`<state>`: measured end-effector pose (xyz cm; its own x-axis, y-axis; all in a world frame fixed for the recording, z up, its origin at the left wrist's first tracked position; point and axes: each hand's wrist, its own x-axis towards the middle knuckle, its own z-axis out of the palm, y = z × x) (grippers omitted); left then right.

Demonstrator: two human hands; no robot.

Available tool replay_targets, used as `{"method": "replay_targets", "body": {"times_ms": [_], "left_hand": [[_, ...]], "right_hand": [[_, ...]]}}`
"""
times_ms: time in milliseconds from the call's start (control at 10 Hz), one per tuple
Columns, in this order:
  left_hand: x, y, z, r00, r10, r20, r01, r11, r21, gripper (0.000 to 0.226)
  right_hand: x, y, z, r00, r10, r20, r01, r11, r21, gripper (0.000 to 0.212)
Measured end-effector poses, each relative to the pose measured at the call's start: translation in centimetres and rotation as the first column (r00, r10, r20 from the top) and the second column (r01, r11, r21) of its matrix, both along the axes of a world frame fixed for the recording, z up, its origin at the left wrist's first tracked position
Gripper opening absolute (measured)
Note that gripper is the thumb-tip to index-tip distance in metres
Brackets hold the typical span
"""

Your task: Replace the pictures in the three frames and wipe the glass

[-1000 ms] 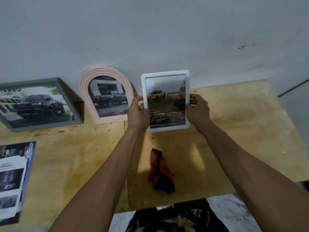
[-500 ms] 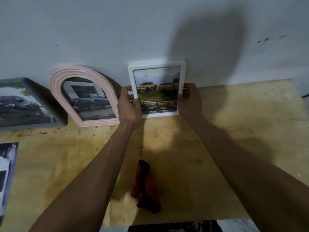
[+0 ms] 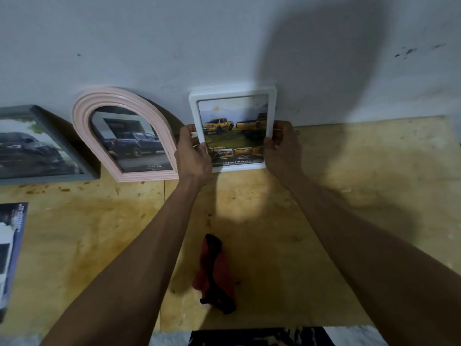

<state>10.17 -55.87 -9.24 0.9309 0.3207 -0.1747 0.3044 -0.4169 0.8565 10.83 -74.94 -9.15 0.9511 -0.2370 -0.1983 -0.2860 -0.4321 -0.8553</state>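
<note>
A white rectangular frame (image 3: 233,92) with a picture of yellow pickup trucks stands upright against the wall at the back of the wooden table (image 3: 349,196). My left hand (image 3: 193,153) grips its left edge and my right hand (image 3: 283,148) grips its right edge. To its left leans a pink arched frame (image 3: 99,101) showing a dark pickup. A grey frame (image 3: 45,116) with a dark car leans at the far left. A red and black cloth (image 3: 214,273) lies crumpled on the table between my forearms.
A printed car brochure (image 3: 11,245) lies flat at the table's left edge. The grey wall (image 3: 224,33) rises right behind the frames. A dark patterned fabric (image 3: 262,337) shows at the table's near edge.
Both hands carried the white frame away from me and set it upright against the wall beside the pink frame. The view has shifted slightly.
</note>
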Motion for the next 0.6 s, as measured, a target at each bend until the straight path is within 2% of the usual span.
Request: {"method": "replay_targets", "body": {"times_ms": [200, 400, 600], "left_hand": [[-0.1, -0.2, 0.1, 1.000, 0.002, -0.005, -0.002, 0.999, -0.041, 0.041], [-1.2, -0.4, 0.8, 1.000, -0.001, -0.008, 0.000, 0.997, -0.075, 0.056], [-4.2, 0.7, 1.7, 1.000, -0.023, 0.022, 0.024, 0.999, -0.024, 0.052]], "right_hand": [[-0.1, 0.1, -0.3, 1.000, -0.004, -0.004, 0.004, 1.000, -0.007, 0.035], [-0.8, -0.2, 0.0, 0.998, -0.024, -0.049, 0.026, 0.999, 0.044, 0.061], [-3.7, -0.5, 1.5, 0.995, -0.094, -0.035, 0.095, 0.995, 0.022, 0.059]]}}
